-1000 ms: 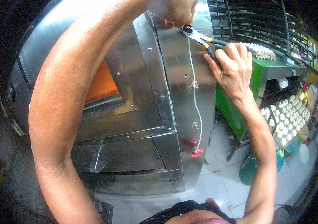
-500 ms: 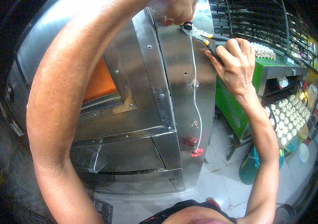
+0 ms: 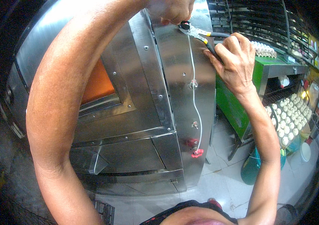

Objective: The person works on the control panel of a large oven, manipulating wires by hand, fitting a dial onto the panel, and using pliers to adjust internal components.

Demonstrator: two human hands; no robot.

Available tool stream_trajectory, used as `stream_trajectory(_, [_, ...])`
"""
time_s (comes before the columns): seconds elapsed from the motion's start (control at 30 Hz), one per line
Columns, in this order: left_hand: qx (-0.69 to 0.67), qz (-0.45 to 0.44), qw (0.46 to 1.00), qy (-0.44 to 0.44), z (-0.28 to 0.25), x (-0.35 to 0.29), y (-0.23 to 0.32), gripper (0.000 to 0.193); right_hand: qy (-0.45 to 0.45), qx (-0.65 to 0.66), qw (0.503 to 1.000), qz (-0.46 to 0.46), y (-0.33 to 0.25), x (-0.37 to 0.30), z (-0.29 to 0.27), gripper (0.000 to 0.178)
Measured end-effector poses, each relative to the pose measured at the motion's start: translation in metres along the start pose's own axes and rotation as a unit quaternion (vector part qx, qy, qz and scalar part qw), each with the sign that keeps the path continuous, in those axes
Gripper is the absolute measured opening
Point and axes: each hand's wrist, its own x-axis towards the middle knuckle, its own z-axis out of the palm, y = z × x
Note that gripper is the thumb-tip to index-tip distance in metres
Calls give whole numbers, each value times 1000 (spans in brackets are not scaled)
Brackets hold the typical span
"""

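Pliers (image 3: 194, 31) with black handles and yellow bands are in my right hand (image 3: 235, 62), its fingers wrapped round the grips. Their jaws meet a small round black part (image 3: 185, 25) on the upper steel panel (image 3: 182, 101). Just above it, my left hand (image 3: 174, 10) is closed with its fingertips beside the black part; what it pinches is hidden, and the frame's upper edge cuts the hand off. From near the jaws a thin white tube (image 3: 192, 65) runs down the panel, past a small metal fitting (image 3: 193, 84), to a red valve handle (image 3: 197, 153).
Left of the panel stands a steel oven door (image 3: 137, 86) with an orange-lit window (image 3: 98, 84). To the right are a green cabinet (image 3: 234, 108), a tray of pale round dough pieces (image 3: 291, 120), a teal bucket (image 3: 250, 168) and dark racks (image 3: 253, 20).
The view has shifted slightly, moving the upper panel, pliers and left hand a little left in the picture. Both hands keep their positions at the black part.
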Motion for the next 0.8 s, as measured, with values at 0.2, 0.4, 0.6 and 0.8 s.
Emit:
stream_trajectory(0.2, [9,7,1000,25,2,-1,0,39,-23,20,999,15,2,-3,5,28])
stream_trajectory(0.4, [-15,-6,1000,4,1,0,-1,37,-18,-7,1000,2,2,0,1,27])
stream_trajectory(0.6, [45,7,998,32,2,-2,2,38,-1,-26,1000,-9,2,2,-1,26])
stream_trajectory(0.8, [55,-1,998,23,-1,-8,6,38,-49,6,999,-17,14,-6,2,22])
